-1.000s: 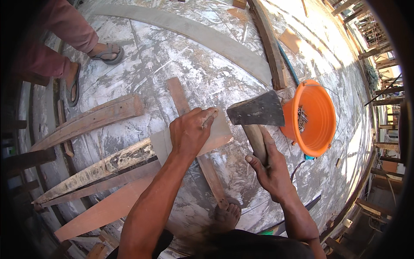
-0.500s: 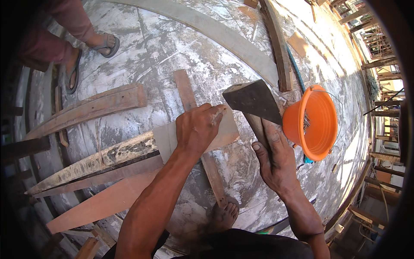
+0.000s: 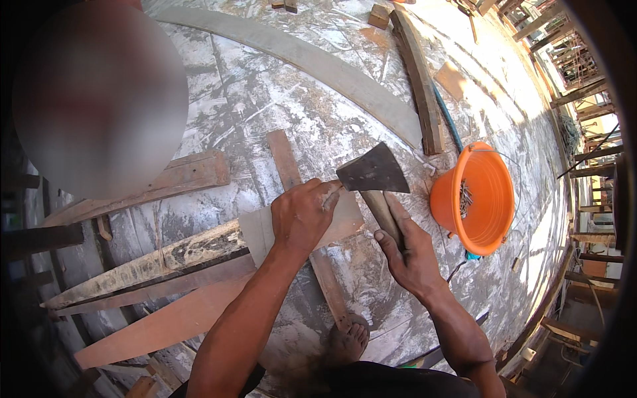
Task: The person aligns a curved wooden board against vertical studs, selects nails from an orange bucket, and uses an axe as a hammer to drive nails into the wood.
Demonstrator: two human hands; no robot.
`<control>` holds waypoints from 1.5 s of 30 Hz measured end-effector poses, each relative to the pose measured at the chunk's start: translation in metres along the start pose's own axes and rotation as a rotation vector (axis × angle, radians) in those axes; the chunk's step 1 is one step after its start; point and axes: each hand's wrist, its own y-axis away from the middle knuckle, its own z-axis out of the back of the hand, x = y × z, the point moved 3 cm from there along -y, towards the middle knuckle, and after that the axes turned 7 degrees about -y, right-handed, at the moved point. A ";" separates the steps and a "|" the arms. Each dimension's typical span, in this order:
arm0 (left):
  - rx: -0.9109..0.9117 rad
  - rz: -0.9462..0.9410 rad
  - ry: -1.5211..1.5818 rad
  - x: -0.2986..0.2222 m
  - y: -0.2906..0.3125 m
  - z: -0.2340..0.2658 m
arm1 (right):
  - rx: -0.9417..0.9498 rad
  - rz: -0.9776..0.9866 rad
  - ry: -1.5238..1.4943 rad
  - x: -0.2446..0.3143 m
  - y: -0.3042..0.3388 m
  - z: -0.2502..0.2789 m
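My right hand grips the wooden handle of an axe, thumb lying along the shaft. Its dark, wide metal head is raised close beside the fingertips of my left hand. That left hand is closed in a pinch over the end of a flat board; anything between its fingertips is too small to make out. Beneath the board runs a narrow wooden strip, its near end by my bare foot. Right of the axe, an orange bucket holds several nails.
Long tapered planks fan out at lower left. A curved grey board crosses the far floor. A thick timber and a blue pipe lie beyond the bucket. A blurred round patch hides the upper left.
The axe head has come down and slightly left, nearer my left fingertips. My left hand keeps its pinch at the board. A blurred patch now covers where another person's feet showed.
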 end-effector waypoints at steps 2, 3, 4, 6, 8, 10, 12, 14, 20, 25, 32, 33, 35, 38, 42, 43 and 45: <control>0.005 -0.013 -0.012 0.004 0.004 -0.004 | 0.020 -0.339 -0.319 -0.004 -0.002 -0.009; 0.005 -0.028 -0.023 0.004 0.002 -0.003 | -0.012 -0.509 -0.461 -0.005 -0.001 -0.009; 0.020 -0.038 -0.032 0.001 0.001 -0.002 | -0.042 -0.579 -0.509 -0.013 -0.003 -0.009; 0.026 -0.051 -0.033 0.001 0.001 0.002 | 0.056 -0.719 -0.378 -0.042 0.002 -0.011; 0.007 -0.080 0.046 -0.007 -0.003 -0.004 | 0.077 -0.679 -0.315 -0.086 0.023 -0.018; 0.017 -0.052 0.068 -0.007 -0.006 -0.001 | 0.110 -0.624 -0.181 -0.100 0.028 -0.023; 0.009 -0.041 0.094 -0.001 -0.008 -0.003 | 0.089 -0.469 0.118 -0.099 0.029 -0.029; 0.016 -0.005 0.078 0.007 -0.006 0.006 | -0.113 -0.187 0.250 -0.071 0.005 -0.040; 0.101 0.091 0.164 -0.001 -0.011 0.004 | 0.167 -0.544 -0.799 -0.054 -0.066 -0.062; 0.265 0.056 0.035 0.015 -0.032 0.039 | 0.128 -0.520 -0.799 -0.050 -0.064 -0.069; 1.222 0.572 -0.239 0.068 -0.056 0.045 | 0.108 -0.584 -0.874 -0.041 -0.063 -0.073; 1.216 0.534 -0.203 0.073 -0.054 0.041 | 0.104 -0.575 -0.871 -0.038 -0.064 -0.071; 1.202 0.459 -0.126 0.086 -0.048 0.036 | 0.098 -0.560 -0.860 -0.033 -0.064 -0.069; 1.233 0.444 -0.030 0.089 -0.050 0.034 | 0.096 -0.645 -0.953 -0.032 -0.063 -0.073; 1.285 0.455 0.005 0.090 -0.047 0.030 | 0.101 -0.625 -0.799 -0.036 -0.069 -0.072; 1.293 0.459 0.011 0.091 -0.047 0.032 | 0.070 -0.533 -0.691 -0.031 -0.073 -0.073; 1.321 0.464 0.033 0.095 -0.045 0.031 | 0.055 -0.464 -0.610 -0.031 -0.072 -0.075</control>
